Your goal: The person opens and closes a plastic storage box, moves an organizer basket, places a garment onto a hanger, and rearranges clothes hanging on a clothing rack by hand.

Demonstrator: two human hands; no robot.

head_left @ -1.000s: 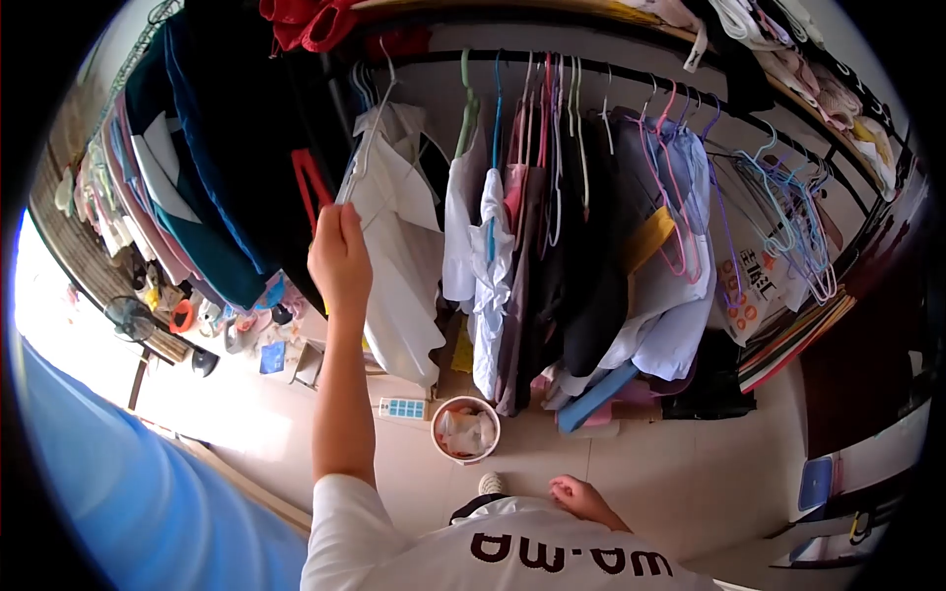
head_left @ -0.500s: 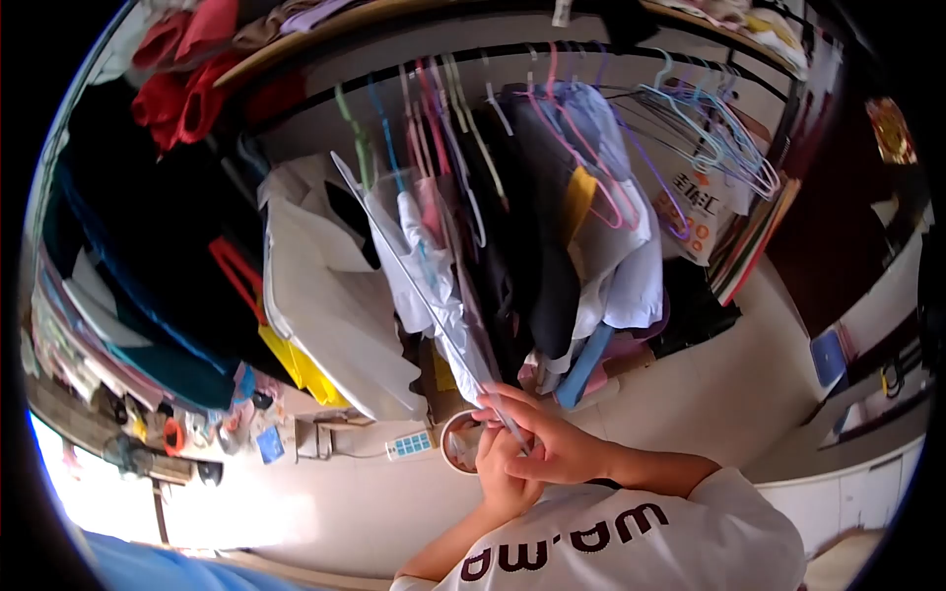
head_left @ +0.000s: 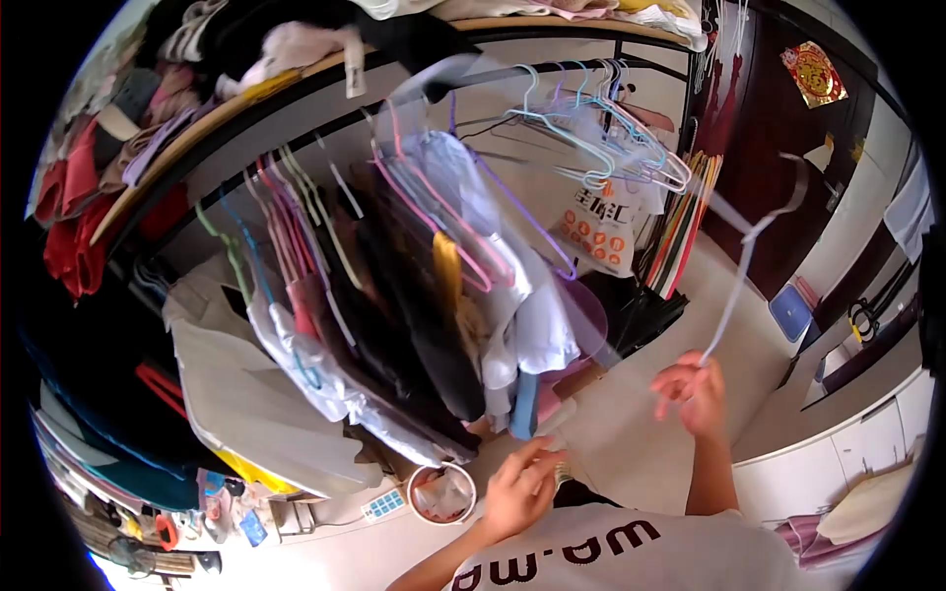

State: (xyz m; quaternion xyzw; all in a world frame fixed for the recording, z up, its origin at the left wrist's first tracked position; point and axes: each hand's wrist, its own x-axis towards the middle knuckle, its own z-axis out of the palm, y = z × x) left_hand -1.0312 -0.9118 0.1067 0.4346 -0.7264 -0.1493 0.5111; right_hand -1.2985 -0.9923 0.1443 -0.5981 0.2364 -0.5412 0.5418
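My right hand [head_left: 693,394] grips one end of a thin white hanger [head_left: 741,271], whose hook points up. Motion blurs part of the hanger. Lower and to the left is my left hand [head_left: 519,490], fingers loosely bent and apart, holding nothing. It is near a round bin [head_left: 441,492] on the floor. A rack rail [head_left: 340,126] carries clothes on coloured hangers, including a white garment [head_left: 246,379] at the left and a light blue shirt [head_left: 542,315]. Several hangers [head_left: 601,133] without clothes hang at its right part.
Folded clothes [head_left: 296,49] lie on the shelf [head_left: 177,163] above the rail. A printed bag [head_left: 601,231] hangs beside upright coloured boards [head_left: 680,231]. A dark door [head_left: 769,148] and white cabinets [head_left: 867,443] are at the right. A power strip [head_left: 384,504] lies on the floor.
My left hand has let go of the white hanger, and my right hand has carried it up and right. The view has turned right, so the hanging clothes appear further left.
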